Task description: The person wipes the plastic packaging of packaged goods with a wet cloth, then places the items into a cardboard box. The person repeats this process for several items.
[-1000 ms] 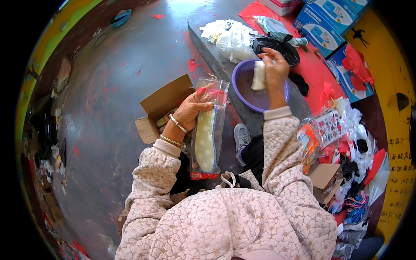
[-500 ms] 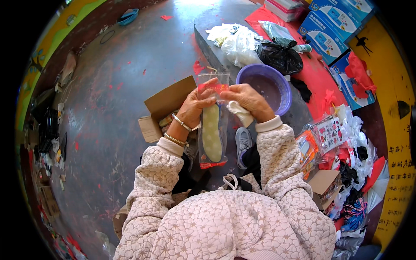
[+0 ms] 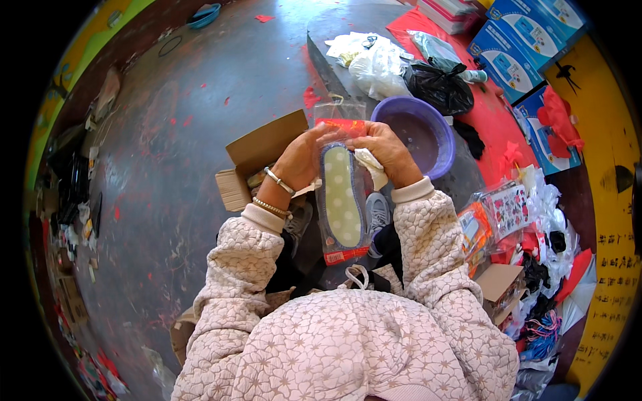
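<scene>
The left hand [image 3: 302, 158] curls around the upper left edge of a clear plastic bag [image 3: 341, 194], fingers closed on it, two bracelets showing at the wrist. The right hand [image 3: 383, 152] grips the top right of the same bag and also has a crumpled white cloth [image 3: 372, 167] tucked under its fingers. Inside the bag lies a pale green insole [image 3: 342, 195] with white dots and a dark rim, pointing away from the person; the bag hangs upright between both hands, above the person's lap and grey shoe [image 3: 378, 212].

The floor [image 3: 174, 134] is bare grey concrete, stained and flecked with red scraps. Just left of the hands an open cardboard box [image 3: 257, 150] sits on the floor. A purple basin [image 3: 421, 130] stands just beyond the right hand. Behind it lie a black plastic bag [image 3: 438, 87] and white plastic bags [image 3: 371, 60]. A red mat [image 3: 495, 120] runs along the right side, carrying blue boxes [image 3: 525, 33] at its far end. More packets and bags pile up against the yellow wall [image 3: 602, 200] on the right.

Both forearms, in a quilted pink jacket, rise from the lower edge and bend inward to meet at the bag.
</scene>
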`<state>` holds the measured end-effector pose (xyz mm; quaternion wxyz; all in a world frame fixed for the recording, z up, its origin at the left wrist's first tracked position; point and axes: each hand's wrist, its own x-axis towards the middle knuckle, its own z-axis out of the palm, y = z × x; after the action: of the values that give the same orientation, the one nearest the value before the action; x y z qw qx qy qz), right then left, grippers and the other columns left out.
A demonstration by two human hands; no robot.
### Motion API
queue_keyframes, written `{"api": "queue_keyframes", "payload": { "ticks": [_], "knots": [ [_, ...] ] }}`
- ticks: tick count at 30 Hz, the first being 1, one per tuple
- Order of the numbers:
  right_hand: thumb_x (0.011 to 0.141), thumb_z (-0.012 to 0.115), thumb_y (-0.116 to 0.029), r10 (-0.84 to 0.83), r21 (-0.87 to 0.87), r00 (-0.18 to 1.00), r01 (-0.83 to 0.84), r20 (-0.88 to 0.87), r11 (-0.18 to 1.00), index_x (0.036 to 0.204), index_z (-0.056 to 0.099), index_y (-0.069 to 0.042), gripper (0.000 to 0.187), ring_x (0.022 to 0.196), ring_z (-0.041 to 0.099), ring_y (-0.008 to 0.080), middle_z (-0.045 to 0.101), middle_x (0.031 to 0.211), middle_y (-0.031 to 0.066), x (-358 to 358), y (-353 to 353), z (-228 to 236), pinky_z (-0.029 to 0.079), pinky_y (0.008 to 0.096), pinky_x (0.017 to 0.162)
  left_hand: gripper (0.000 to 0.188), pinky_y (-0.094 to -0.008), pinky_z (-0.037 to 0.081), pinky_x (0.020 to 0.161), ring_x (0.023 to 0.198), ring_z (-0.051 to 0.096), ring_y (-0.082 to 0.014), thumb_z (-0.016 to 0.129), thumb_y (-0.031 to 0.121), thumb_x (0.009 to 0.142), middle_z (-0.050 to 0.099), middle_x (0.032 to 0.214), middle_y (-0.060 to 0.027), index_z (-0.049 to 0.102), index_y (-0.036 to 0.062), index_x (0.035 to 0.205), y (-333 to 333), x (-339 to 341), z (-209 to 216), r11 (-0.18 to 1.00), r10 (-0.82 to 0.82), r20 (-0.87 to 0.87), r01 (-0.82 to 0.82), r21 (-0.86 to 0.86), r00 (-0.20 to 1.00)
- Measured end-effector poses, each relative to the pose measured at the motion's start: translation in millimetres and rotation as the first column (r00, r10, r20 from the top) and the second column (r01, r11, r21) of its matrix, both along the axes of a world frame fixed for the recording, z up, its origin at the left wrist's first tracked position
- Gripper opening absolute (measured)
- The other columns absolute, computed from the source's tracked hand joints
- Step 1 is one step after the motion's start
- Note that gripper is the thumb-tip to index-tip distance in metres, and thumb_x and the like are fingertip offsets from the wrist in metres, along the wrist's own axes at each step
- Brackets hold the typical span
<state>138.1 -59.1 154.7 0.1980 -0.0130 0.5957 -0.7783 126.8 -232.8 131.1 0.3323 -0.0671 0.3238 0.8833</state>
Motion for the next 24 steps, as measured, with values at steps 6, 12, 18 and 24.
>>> {"api": "queue_keyframes", "payload": {
  "ticks": [6,12,18,24],
  "knots": [
    [0.076,0.061,-0.001,-0.010,0.010,0.998,0.011,-0.056,1.000,0.098,0.065,0.001,0.022,0.069,0.060,0.0086,0.066,0.086,0.0054,-7.7,11.7,-10.6,0.048,0.0203,0.063,0.028,-0.0280,0.054,0.073,0.080,0.063,-0.0148,0.054,0.003,0.086,0.062,0.097,-0.0073,0.054,0.0023,0.114,-8.6,-4.3,-17.5,0.993,-0.054,-0.265,0.025,-0.112,0.963],
    [0.073,0.057,0.000,0.143,0.441,0.752,0.212,-0.644,0.872,0.092,0.070,-0.011,0.025,0.063,0.060,0.0183,0.064,0.074,0.0054,4.8,-1.2,5.8,0.047,0.0273,0.057,0.023,-0.0293,0.054,0.073,0.080,0.063,-0.0163,0.053,-0.002,0.084,0.062,0.090,-0.0073,0.057,0.0035,0.105,-4.7,-3.6,-18.8,0.993,0.121,-0.212,-0.122,0.008,0.970],
    [0.070,0.061,-0.007,0.355,0.619,0.561,0.399,-0.748,0.676,0.089,0.072,-0.020,0.025,0.058,0.056,0.0254,0.052,0.064,0.0059,10.1,2.2,10.8,0.043,0.0344,0.052,0.006,-0.0298,0.055,0.063,0.072,0.062,-0.0196,0.055,-0.001,0.083,0.062,0.083,-0.0100,0.054,0.0049,0.081,-12.5,-10.2,-30.5,0.957,-0.002,-0.281,0.084,0.279,0.960],
    [0.069,0.063,-0.008,0.504,0.670,0.445,0.548,-0.740,0.501,0.087,0.071,-0.019,0.022,0.063,0.059,0.0212,0.058,0.072,0.0031,25.1,-3.4,23.8,0.046,0.0322,0.053,0.012,-0.0297,0.052,0.071,0.081,0.060,-0.0188,0.050,0.012,0.088,0.058,0.081,-0.0092,0.050,0.0037,0.079,-14.4,-11.9,-24.5,0.923,-0.074,-0.316,0.185,0.339,0.946]
  ]
}}
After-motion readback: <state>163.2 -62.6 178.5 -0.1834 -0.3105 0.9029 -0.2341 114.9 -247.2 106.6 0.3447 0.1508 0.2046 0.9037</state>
